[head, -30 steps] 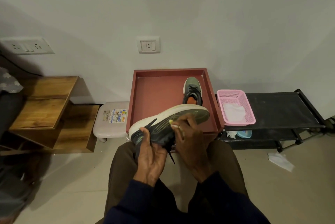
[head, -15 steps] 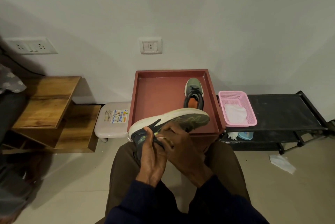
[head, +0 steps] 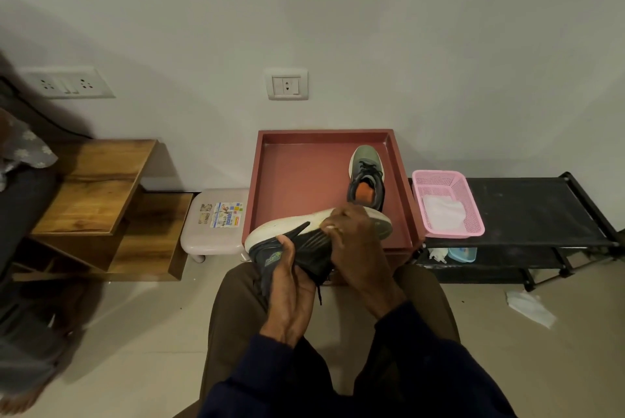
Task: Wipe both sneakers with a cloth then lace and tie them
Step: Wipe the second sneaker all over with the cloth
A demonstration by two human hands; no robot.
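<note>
A: Head view. Holding sneaker (head: 309, 247) on its side over the lap (head: 233, 316), sole toward tray (head: 304, 174). Heel wrapped tight in left hand (head: 291, 285).

B: And right hand (head: 355, 242)?

A: Curled over the sole edge, toward the toe. Back from beside the left hand half a second ago, so stroking along the side. Mid-wipe, most likely.

B: Pinching anything?

A: Can't tell; hidden under the fingers. Cloth (head: 441, 213) lying in basket (head: 438, 173). Second sneaker (head: 367, 171) unmoved in tray. Lacing yet to come.
</note>
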